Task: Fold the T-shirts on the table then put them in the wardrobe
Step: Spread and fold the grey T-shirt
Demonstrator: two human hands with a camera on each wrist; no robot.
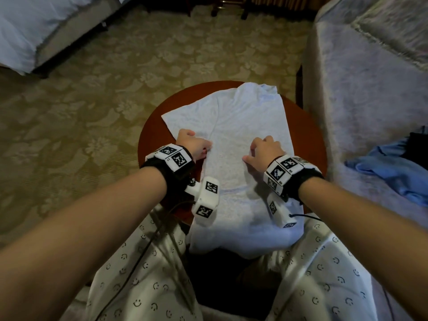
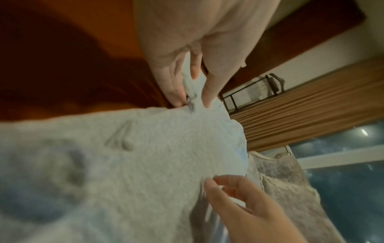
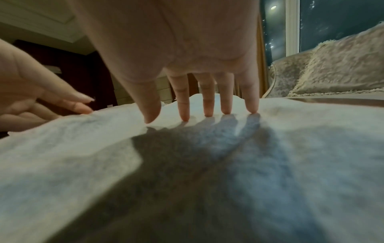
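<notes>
A white T-shirt lies spread on a small round red-brown table, and its near end hangs over the edge onto my lap. My left hand is at the shirt's left edge. In the left wrist view, the left hand pinches a fold of the T-shirt between thumb and fingers. My right hand rests on the shirt's middle right. The right wrist view shows the right hand with straight, spread fingers whose tips touch the T-shirt.
A blue garment lies on the grey-covered sofa to the right of the table, with a dark item behind it. A bed stands at the far left across patterned carpet. My knees in smiley-print trousers flank the table.
</notes>
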